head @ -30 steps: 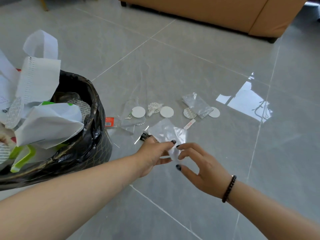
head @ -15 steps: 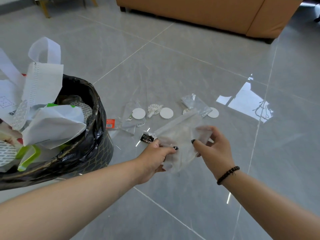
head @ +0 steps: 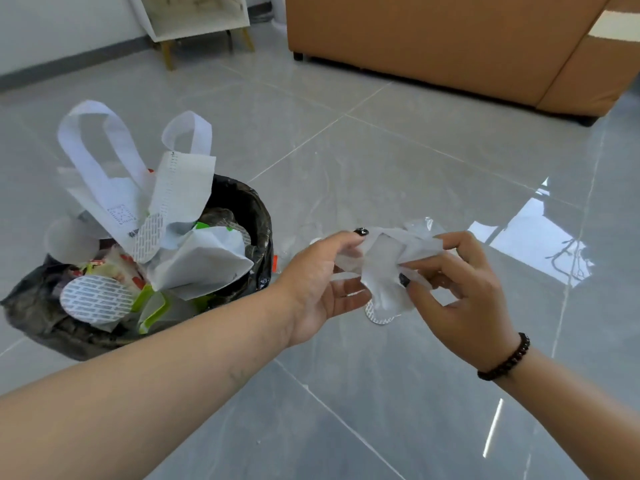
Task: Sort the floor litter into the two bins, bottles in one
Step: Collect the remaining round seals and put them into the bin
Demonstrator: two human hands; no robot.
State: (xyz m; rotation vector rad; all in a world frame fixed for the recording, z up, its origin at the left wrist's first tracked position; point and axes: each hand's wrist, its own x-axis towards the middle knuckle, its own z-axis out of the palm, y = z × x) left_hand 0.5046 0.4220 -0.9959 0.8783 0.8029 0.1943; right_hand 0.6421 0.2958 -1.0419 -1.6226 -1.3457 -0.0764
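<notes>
Grey tile floor, bin left of my hands. Left hand and right hand both pinching clear wrapper between them. Risk: round seal dangling beneath drops off; bin overfull, wrapper could slide out.

The wrapper you pinch between your left hand and right hand is thin, crinkled clear plastic with a soft sheen. Your bin wears a glossy, wrinkled black plastic liner, stuffed with matt white non-woven cloth and paper and a dull printed foil seal. Under you lies smooth, mirror-glossy grey tile floor; the sofa looks like smooth matt tan leather.
</notes>
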